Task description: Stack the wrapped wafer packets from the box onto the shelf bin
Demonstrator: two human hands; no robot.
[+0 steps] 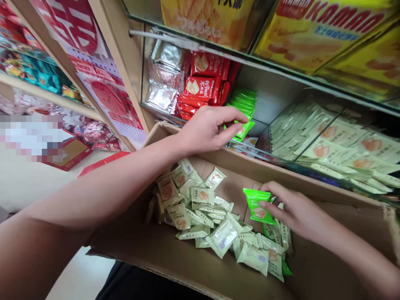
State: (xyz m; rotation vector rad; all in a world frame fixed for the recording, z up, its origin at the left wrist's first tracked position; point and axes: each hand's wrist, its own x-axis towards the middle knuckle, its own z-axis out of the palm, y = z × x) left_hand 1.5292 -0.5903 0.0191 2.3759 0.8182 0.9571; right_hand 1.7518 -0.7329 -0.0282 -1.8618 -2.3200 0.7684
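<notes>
My left hand (212, 127) reaches over the cardboard box (328, 266) to the shelf, its thumb and fingers closed on a bright green snack packet (245, 132) at the front of a row of similar green packets (245, 100). Inside the box, my right hand (292, 208) pinches another green snack packet (258, 206) by its right side. Below and to the left of that hand lies a loose pile of pale green snack packets (203, 212). A few bright green edges show among them at the right of the pile.
Left of the green row stand red packets (203, 87) and silver packets (162, 98). Pale packets (337, 141) fill a glass-divided compartment at right. Above, a glass shelf edge (218, 52) carries large yellow bags (325, 37). A wooden post (120, 54) rises at left.
</notes>
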